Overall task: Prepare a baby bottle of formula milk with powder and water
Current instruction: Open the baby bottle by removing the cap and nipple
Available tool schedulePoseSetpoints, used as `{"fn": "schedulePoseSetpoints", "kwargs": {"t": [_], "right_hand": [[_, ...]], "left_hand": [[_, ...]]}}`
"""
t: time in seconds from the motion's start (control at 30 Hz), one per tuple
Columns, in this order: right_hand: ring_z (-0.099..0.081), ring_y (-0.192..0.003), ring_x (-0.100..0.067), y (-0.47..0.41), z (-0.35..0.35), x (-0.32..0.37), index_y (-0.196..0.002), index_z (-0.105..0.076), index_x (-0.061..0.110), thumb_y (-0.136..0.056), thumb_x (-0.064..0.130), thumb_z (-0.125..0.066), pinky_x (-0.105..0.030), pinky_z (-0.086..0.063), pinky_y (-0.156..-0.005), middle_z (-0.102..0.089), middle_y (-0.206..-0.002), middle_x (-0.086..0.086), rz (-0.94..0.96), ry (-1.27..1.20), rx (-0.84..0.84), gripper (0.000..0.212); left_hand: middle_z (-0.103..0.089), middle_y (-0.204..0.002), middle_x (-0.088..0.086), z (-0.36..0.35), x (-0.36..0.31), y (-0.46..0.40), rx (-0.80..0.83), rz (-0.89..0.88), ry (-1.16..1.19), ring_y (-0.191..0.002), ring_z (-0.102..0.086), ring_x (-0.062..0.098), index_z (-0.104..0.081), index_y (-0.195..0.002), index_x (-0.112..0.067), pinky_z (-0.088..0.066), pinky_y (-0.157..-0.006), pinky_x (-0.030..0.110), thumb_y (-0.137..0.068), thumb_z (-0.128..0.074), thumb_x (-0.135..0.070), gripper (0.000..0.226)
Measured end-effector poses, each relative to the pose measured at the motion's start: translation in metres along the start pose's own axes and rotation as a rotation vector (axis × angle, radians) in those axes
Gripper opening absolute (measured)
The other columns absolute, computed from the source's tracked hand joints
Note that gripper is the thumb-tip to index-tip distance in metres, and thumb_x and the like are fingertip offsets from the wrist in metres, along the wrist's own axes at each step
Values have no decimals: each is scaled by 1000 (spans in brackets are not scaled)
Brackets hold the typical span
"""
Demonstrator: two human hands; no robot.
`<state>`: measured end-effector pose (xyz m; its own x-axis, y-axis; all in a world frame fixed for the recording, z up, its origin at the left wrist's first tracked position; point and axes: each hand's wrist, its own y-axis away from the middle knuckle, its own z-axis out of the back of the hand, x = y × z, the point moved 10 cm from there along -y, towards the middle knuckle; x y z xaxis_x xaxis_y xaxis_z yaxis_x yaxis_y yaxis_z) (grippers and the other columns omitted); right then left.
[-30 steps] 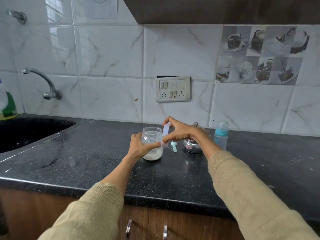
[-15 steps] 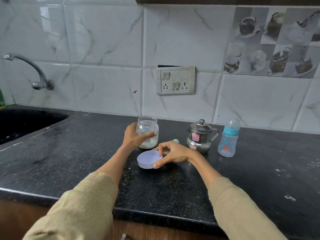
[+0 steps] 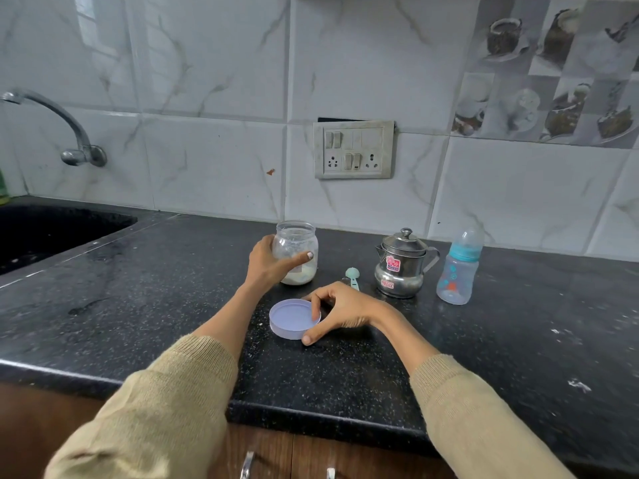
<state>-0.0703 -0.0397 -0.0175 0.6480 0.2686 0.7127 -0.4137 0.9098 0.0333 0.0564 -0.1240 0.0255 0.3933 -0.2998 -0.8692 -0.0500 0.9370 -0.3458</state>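
Observation:
A clear glass jar (image 3: 298, 243) with white powder at its bottom stands open on the black counter (image 3: 173, 305). My left hand (image 3: 268, 264) wraps around its left side. The jar's lilac lid (image 3: 292, 319) lies flat on the counter in front of it, inner side up, and my right hand (image 3: 340, 311) still holds its right rim with fingers and thumb. A small teal scoop (image 3: 352, 276) lies behind my right hand. To the right stand a lidded steel pot (image 3: 401, 266) and a baby bottle (image 3: 458, 271) with a teal collar and clear cap.
A dark sink (image 3: 52, 233) is sunk into the counter at far left under a wall tap (image 3: 52, 122). A switch and socket plate (image 3: 353, 149) sits on the tiled wall. Cabinet handles (image 3: 247, 464) show below the counter's front edge.
My right hand lifted the lid off the jar, brought it down toward me and laid it flat on the counter. My left hand kept hold of the jar.

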Motion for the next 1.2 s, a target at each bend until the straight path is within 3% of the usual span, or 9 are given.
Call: {"fn": "schedulePoseSetpoints", "kwargs": {"t": [0.1,0.2,0.33,0.43,0.53,0.63,0.83,0.97,1.2], "right_hand": [[-52,-116,-11,4,0,5,-78,-66,30,-55,31,-90,-38,-39,-107,-59,-112,11,8,27,-21,33],[-50,-122,-13,12,5,10,-90,-66,30,-58,29,-89,-37,-37,-109,-60,-115,11,2,7,-47,39],[-45,-128,-10,34,20,17,-96,-65,28,-64,26,-87,-26,-33,-106,-59,-121,10,-24,-16,-88,39],[-41,-133,-12,54,36,16,-92,-65,34,-62,30,-87,-32,-32,-112,-57,-125,10,-37,-34,-156,38],[-42,-132,-15,78,51,11,-92,-66,34,-59,34,-88,-36,-34,-112,-55,-132,6,-79,-36,-234,40],[-45,-121,-10,104,66,6,-98,-66,24,-64,28,-86,-27,-35,-104,-55,-128,3,-106,-87,-331,40],[-57,-102,-11,148,92,-9,-100,-67,15,-63,28,-86,-17,-45,-79,-65,-107,2,-126,-208,-559,43],[-57,-102,-15,175,105,-26,-90,-64,17,-74,12,-79,-27,-45,-90,-64,-100,-1,-167,-260,-775,22],[-58,-91,-14,195,113,-48,-93,-63,13,-77,8,-75,-24,-44,-80,-62,-92,0,-227,-314,-891,20]], "left_hand": [[-55,-125,6,3,1,6,8,22,-14,-119,-53,24,-48,-126,-9,-45,-93,34,-58,-85,-49,87],[-29,-154,11,10,-2,20,-10,53,-8,-140,-30,27,-22,-148,-6,-32,-112,41,-59,-84,-50,117],[-23,-156,10,18,-15,42,-47,19,-15,-143,-26,25,-17,-149,-7,-28,-113,41,-62,-82,-50,117],[-23,-155,9,17,-29,64,-39,-24,-37,-142,-25,24,-17,-149,-7,-28,-111,38,-64,-81,-50,115],[-37,-144,9,18,-45,87,-38,-49,-43,-134,-37,25,-33,-140,-9,-36,-104,36,-63,-82,-49,99],[-50,-129,3,18,-51,101,-21,-41,-53,-120,-52,23,-44,-126,-20,-48,-96,43,-48,-76,-72,99],[-24,-156,5,0,-74,140,71,-76,-55,-143,-27,23,-16,-150,-11,-32,-112,43,-59,-76,-65,122],[-26,-155,8,-17,-75,156,115,-82,-50,-142,-26,23,-15,-149,-8,-29,-114,40,-62,-77,-60,120],[-20,-158,8,-48,-78,159,170,-119,-44,-145,-20,21,-11,-150,-8,-22,-117,37,-65,-77,-57,118]]}}
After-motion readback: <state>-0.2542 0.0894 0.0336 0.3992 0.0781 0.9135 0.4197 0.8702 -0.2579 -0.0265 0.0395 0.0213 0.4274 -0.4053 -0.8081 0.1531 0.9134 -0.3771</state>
